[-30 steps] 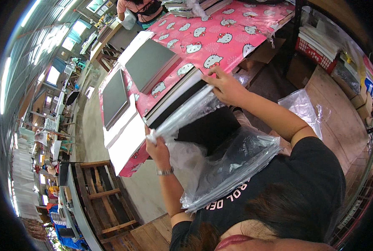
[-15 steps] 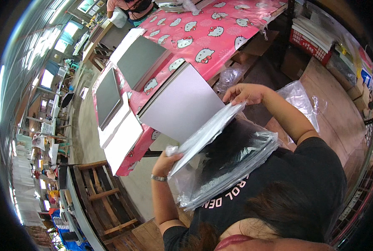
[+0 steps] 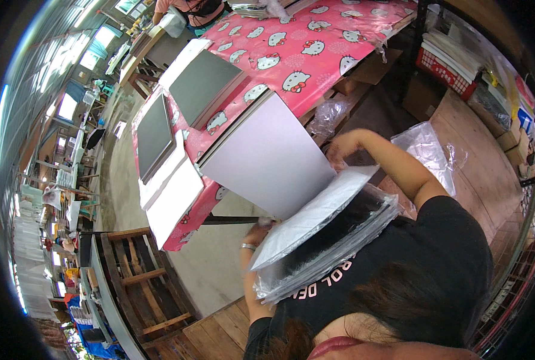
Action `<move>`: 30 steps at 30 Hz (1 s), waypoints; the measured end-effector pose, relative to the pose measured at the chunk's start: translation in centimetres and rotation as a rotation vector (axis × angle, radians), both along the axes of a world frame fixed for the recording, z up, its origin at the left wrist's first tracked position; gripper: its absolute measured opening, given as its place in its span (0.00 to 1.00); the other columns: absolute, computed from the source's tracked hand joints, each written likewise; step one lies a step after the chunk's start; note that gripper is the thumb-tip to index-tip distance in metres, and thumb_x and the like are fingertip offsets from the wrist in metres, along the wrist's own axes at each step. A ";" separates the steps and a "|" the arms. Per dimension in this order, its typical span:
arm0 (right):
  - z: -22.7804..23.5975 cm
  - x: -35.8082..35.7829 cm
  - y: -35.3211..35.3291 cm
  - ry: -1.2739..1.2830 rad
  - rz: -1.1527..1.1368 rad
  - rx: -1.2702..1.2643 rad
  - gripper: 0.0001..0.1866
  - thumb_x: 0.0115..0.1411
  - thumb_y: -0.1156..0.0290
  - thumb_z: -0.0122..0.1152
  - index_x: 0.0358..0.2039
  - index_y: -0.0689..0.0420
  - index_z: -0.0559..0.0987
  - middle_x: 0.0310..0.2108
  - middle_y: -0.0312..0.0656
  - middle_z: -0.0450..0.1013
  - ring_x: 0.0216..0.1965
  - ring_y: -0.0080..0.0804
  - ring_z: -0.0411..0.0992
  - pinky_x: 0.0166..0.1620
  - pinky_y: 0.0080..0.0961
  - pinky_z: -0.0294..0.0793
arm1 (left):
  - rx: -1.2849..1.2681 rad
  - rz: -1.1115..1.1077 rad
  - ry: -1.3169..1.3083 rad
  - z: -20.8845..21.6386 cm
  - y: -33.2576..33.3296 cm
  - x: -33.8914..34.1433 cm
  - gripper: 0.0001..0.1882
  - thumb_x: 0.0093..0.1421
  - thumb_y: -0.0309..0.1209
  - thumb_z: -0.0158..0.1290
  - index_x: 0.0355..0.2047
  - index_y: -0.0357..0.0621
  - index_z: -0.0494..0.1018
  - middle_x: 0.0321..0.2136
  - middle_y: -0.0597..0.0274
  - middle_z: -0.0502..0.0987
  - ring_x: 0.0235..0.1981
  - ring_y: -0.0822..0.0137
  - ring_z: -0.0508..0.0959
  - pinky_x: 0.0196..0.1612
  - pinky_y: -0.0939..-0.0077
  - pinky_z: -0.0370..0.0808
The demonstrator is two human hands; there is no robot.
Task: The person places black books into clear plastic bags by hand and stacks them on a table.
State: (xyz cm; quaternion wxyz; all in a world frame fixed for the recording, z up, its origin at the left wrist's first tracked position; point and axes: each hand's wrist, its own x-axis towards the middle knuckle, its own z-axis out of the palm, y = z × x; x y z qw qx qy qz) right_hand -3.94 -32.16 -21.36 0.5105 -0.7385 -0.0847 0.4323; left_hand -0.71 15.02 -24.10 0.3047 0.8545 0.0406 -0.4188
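A white plastic-covered sheet [image 3: 321,213] lies tilted over a stack of clear plastic sleeves [image 3: 339,255] against my torso. Just beyond it, a stack of white-topped boards [image 3: 267,159] projects over the near edge of the table. My right hand [image 3: 343,149] bends down by the right corner of the boards, its fingers smeared by motion. Near the left end of the plastic-covered sheet is my left hand [image 3: 259,231], blurred and partly hidden, so its grip does not show.
The table's pink patterned cover [image 3: 297,54] bears a grey-topped stack [image 3: 207,84], a dark flat panel [image 3: 156,141] and white sheets [image 3: 174,192]. Loose clear plastic [image 3: 426,153] lies at right, below a red basket [image 3: 444,72]. A wooden pallet [image 3: 144,279] stands lower left.
Both hands have moved off the edges of the plastic-covered sheet, toward the ends of the white-topped boards. The sheet has dropped flatter and shifted slightly right.
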 end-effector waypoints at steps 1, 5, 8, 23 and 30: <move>4.5 0.7 1.4 -0.225 -0.018 0.068 0.17 0.55 0.61 0.60 0.39 0.62 0.77 0.34 0.38 0.74 0.37 0.27 0.71 0.43 0.26 0.68 | 0.004 0.015 -0.084 2.0 0.7 0.7 0.17 0.51 0.38 0.58 0.39 0.44 0.73 0.23 0.68 0.72 0.18 0.76 0.66 0.20 0.82 0.61; 18.8 -0.9 4.7 -0.356 -0.057 0.316 0.23 0.57 0.61 0.60 0.48 0.64 0.71 0.34 0.40 0.73 0.36 0.26 0.71 0.42 0.25 0.70 | -0.800 0.087 -0.291 15.5 -3.5 2.5 0.12 0.51 0.28 0.58 0.35 0.40 0.73 0.24 0.69 0.71 0.20 0.78 0.67 0.21 0.82 0.62; 20.6 0.9 10.3 -0.977 -0.233 0.285 0.31 0.55 0.64 0.62 0.56 0.61 0.63 0.36 0.43 0.75 0.37 0.30 0.73 0.45 0.28 0.71 | -1.174 0.009 -0.466 22.6 -9.1 0.1 0.16 0.49 0.26 0.59 0.39 0.37 0.71 0.33 0.63 0.72 0.35 0.72 0.70 0.39 0.79 0.67; 22.9 -1.7 15.6 -0.940 -0.536 0.395 0.09 0.55 0.69 0.63 0.30 0.62 0.74 0.23 0.35 0.72 0.30 0.19 0.68 0.36 0.22 0.68 | -1.364 0.291 -0.640 24.9 -14.0 -2.4 0.12 0.50 0.20 0.58 0.35 0.30 0.72 0.43 0.48 0.75 0.42 0.61 0.76 0.45 0.72 0.73; 22.2 -2.1 13.9 -0.896 -0.552 0.246 0.10 0.57 0.68 0.60 0.26 0.61 0.74 0.22 0.34 0.72 0.26 0.18 0.67 0.33 0.20 0.68 | -1.243 0.376 -0.711 24.5 -14.1 -3.6 0.14 0.48 0.21 0.61 0.34 0.37 0.70 0.29 0.64 0.74 0.26 0.72 0.73 0.30 0.80 0.69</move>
